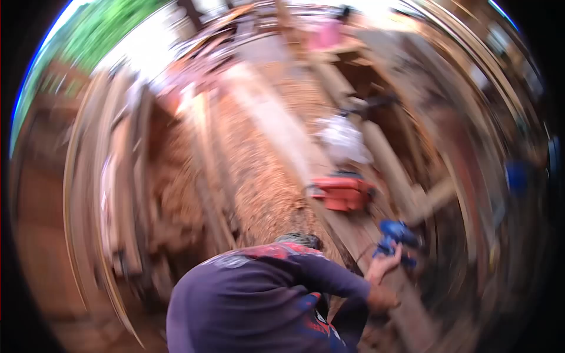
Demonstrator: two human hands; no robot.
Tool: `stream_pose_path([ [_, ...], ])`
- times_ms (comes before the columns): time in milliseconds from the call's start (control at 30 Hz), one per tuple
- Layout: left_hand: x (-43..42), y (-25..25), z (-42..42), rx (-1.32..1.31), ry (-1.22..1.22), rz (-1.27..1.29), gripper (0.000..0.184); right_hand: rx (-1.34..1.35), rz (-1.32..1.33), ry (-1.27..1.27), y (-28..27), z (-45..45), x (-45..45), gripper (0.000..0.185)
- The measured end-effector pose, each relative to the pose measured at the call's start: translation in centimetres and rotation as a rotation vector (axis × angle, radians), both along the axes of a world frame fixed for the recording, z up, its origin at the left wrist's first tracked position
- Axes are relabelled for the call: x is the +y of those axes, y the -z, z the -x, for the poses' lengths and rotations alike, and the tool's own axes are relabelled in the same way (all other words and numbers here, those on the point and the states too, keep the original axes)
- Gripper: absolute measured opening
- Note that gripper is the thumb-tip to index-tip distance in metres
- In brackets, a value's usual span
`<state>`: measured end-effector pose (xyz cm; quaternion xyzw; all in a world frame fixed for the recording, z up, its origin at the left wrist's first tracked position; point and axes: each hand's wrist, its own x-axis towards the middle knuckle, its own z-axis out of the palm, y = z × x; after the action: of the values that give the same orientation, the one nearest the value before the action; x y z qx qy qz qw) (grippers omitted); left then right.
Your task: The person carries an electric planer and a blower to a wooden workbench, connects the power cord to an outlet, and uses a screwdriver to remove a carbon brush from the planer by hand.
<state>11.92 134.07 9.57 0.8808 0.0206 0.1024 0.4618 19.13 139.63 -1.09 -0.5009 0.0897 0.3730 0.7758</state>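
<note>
Neither my left hand nor my right hand shows. Close in front, at the bottom, a person in a purple shirt (235,300) bends over with the head lowered. That person's hand (384,265) is at a blue tool (397,235), which looks like a power tool but is smeared by motion. The tool is over a long plank (271,112) that runs diagonally away. Farther along the plank lies an orange-red object (343,192) with dark parts, its kind unclear. Behind it is a whitish, crumpled plastic bag (344,138).
Wood shavings (265,176) cover the ground left of the plank. Upright boards (123,176) stand at left, and larger timbers (435,100) lie at right. Scrap wood (218,47) and a pink object (326,34) are at the back. Something blue (517,176) is at far right.
</note>
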Motion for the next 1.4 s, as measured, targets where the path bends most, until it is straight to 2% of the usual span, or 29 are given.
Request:
stream_pose_path([
  [33, -0.4, 3.6, -1.1, -0.086, -0.120, 0.015, 0.007, 0.035, -0.078, -0.016, 1.7, -0.3, 1.5, 0.021],
  [100, 0.5, 4.0, -0.8, -0.069, -0.328, -0.175, 0.007, -0.042, -0.147, -0.013, 3.5, -0.6, 4.2, 0.031],
  [233, 0.4, 2.8, -1.5, -0.004, -0.491, -0.515, 0.012, -0.360, 0.055, -0.078, 1.9, -0.1, 6.2, 0.033],
  [267, 0.9, 2.4, -1.1, 0.008, -0.549, -0.503, 0.012, -0.428, 0.099, -0.116, 1.6, 0.6, 6.6, 0.033],
  [333, 1.6, 1.9, 0.8, -0.229, -0.755, -0.437, 0.018, -0.544, 0.164, -0.192, 0.9, 1.8, 6.7, 0.034],
  [400, 2.8, 2.5, 1.7, -0.141, -0.742, -0.315, 0.023, -0.642, 0.205, -0.262, 0.4, 2.7, 6.3, 0.035],
  [467, 3.2, 3.5, 4.6, -0.343, -0.992, -0.613, 0.035, -0.725, 0.219, -0.329, 0.1, 3.5, 5.3, 0.035],
  [500, 3.0, 3.4, 6.1, -0.334, -1.029, -0.537, 0.035, -0.769, 0.219, -0.376, 0.1, 4.2, 4.5, 0.036],
  [600, 1.0, 4.1, 11.5, -0.056, -1.003, -0.090, 0.040, -0.894, 0.238, -0.471, 0.4, 5.1, 1.1, 0.037],
  [633, -0.2, 4.5, 12.6, -0.094, -1.109, -0.044, 0.039, -0.939, 0.252, -0.491, 0.7, 5.0, -0.6, 0.037],
  [667, -0.8, 7.3, 12.8, 0.110, -1.126, 0.069, 0.037, -0.982, 0.279, -0.505, 1.1, 4.7, -2.5, 0.038],
  [700, -2.1, 9.0, 13.1, 0.062, -1.231, 0.109, 0.034, -1.031, 0.316, -0.537, 1.7, 4.2, -4.6, 0.038],
  [733, -3.4, 7.9, 13.9, 0.059, -1.234, 0.297, 0.031, -1.083, 0.356, -0.592, 2.6, 3.4, -7.0, 0.039],
  [767, -4.9, 7.7, 13.7, 0.068, -1.262, 0.252, 0.028, -1.132, 0.386, -0.694, 3.5, 2.9, -9.6, 0.039],
  [800, -6.3, 8.4, 12.7, 0.075, -1.249, 0.304, 0.028, -1.236, 0.251, -0.871, 5.4, 1.9, -12.9, 0.045],
  [833, -7.7, 9.5, 11.6, 0.089, -1.260, 0.357, 0.028, -1.191, 0.245, -1.020, 10.5, 0.4, -16.4, 0.020],
  [900, -10.3, 10.6, 9.1, 0.134, -1.098, 0.268, 0.028, -0.958, 0.205, -1.451, 11.4, -0.4, -24.8, 0.026],
  [933, -11.3, 9.6, 7.9, 0.120, -0.992, 0.279, 0.028, -0.838, 0.201, -1.656, 11.8, -0.8, -29.0, 0.031],
  [967, -12.3, 9.7, 6.6, 0.092, -0.913, 0.207, 0.030, -0.711, 0.431, -1.848, 10.6, -1.5, -31.5, 0.032],
  [1033, -13.2, 8.7, 4.3, 0.193, -0.678, 0.347, 0.032, -0.561, 0.642, -1.680, 12.6, -3.7, -36.9, 0.032],
  [1067, -13.4, 9.2, 3.2, 0.181, -0.582, 0.320, 0.033, -0.542, 0.671, -1.580, 11.7, -4.9, -37.6, 0.032],
  [1100, -13.4, 9.8, 2.1, 0.164, -0.445, 0.290, 0.033, -0.628, 0.676, -1.335, 10.6, -6.2, -39.3, 0.032],
  [1133, -13.2, 9.4, 0.8, 0.107, -0.410, 0.270, 0.026, -0.701, 0.701, -1.051, 9.8, -6.9, -41.1, 0.033],
  [1167, -12.8, 11.0, -0.4, 0.176, -0.313, 0.244, 0.026, -0.592, 0.676, -0.976, 12.7, -9.3, -42.3, 0.035],
  [1200, -12.3, 10.1, -1.4, 0.275, -0.251, 0.422, 0.027, -0.477, 0.645, -0.891, 16.0, -10.1, -46.0, 0.037],
  [1233, -12.1, 9.6, -2.9, 0.324, -0.184, 0.400, 0.028, -0.406, 0.833, -0.576, 6.9, -9.3, -44.8, 0.036],
  [1267, -11.4, 9.9, -4.3, 0.277, -0.115, 0.294, 0.026, -0.587, 1.038, -0.592, 5.6, -10.7, -45.7, 0.033],
  [1300, -10.5, 9.5, -6.0, 0.177, 0.011, 0.227, 0.023, -0.685, 1.082, -0.550, 5.6, -11.7, -47.3, 0.034],
  [1400, -9.3, 11.2, -9.6, 0.225, 0.182, 0.224, 0.021, -0.664, 1.093, -0.372, 2.9, -12.6, -50.8, 0.038],
])
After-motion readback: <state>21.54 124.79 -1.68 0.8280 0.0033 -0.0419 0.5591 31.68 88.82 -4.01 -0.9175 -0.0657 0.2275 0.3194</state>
